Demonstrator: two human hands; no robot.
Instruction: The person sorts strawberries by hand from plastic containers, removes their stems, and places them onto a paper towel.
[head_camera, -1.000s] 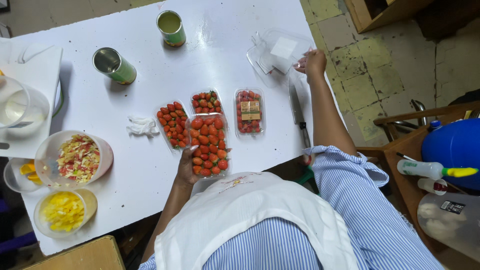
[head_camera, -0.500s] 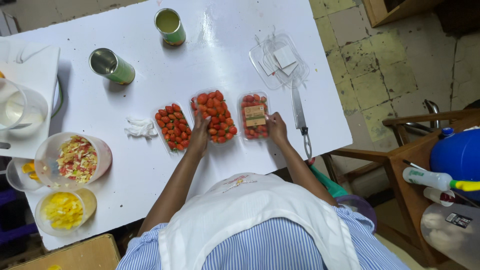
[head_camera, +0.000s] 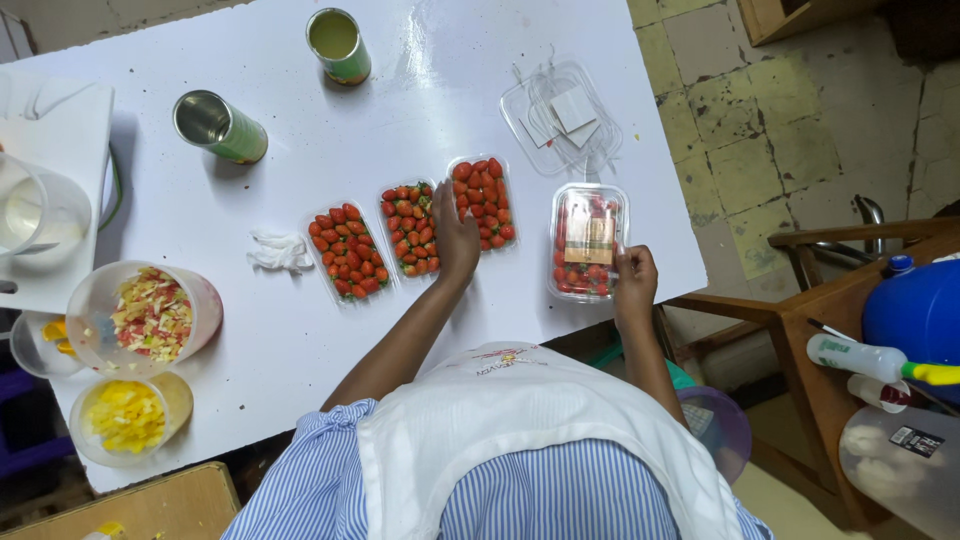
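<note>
Three open clear punnets of strawberries (head_camera: 345, 250) (head_camera: 410, 228) (head_camera: 483, 200) lie side by side on the white table (head_camera: 420, 100). My left hand (head_camera: 456, 240) rests flat between the middle and right punnets, touching their edges. To the right lies a closed strawberry punnet (head_camera: 587, 240) with a label on its lid. My right hand (head_camera: 634, 285) grips its near right corner with the fingertips.
Empty clear lids (head_camera: 560, 118) lie beyond the closed punnet. Two open cans (head_camera: 338, 45) (head_camera: 218, 125) stand at the back, and a crumpled tissue (head_camera: 280, 250) lies left of the punnets. Bowls of chopped fruit (head_camera: 150, 315) (head_camera: 125, 415) and a jug (head_camera: 35, 210) sit left. A wooden chair (head_camera: 800, 290) stands right.
My right hand came back from the lids at the far right to the closed punnet, which now lies further right. My left hand spread the open punnets into a row of three.
</note>
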